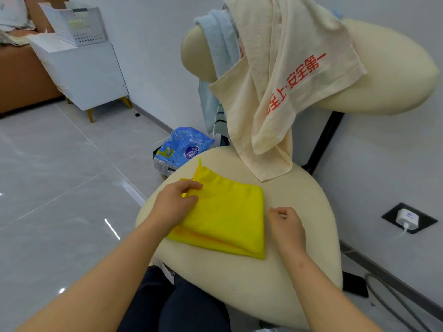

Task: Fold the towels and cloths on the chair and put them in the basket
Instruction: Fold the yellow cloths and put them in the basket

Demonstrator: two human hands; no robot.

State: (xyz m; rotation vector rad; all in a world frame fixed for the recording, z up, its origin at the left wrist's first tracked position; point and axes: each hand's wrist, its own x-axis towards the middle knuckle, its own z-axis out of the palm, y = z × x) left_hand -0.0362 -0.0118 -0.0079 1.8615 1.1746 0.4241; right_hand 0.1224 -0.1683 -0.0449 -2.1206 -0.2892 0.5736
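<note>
A yellow cloth [227,216] lies folded on the cream chair seat [287,271]. My left hand [175,204] rests on the cloth's left part and pinches its far left corner between thumb and fingers. My right hand [286,224] hovers just off the cloth's right edge, fingers loosely curled, holding nothing. A cream towel with red lettering [282,80] hangs over the chair back [383,73] down onto the seat. A light blue towel [218,46] hangs behind it. A white perforated basket [76,25] stands on a white cabinet far left.
The white cabinet [88,75] stands against the wall beside a brown sofa [21,75]. A blue plastic bag [184,144] lies on the floor behind the seat. A charger [407,218] sits in a floor socket at right, with grey cables [393,300] nearby. Grey tiled floor [60,176] spreads left.
</note>
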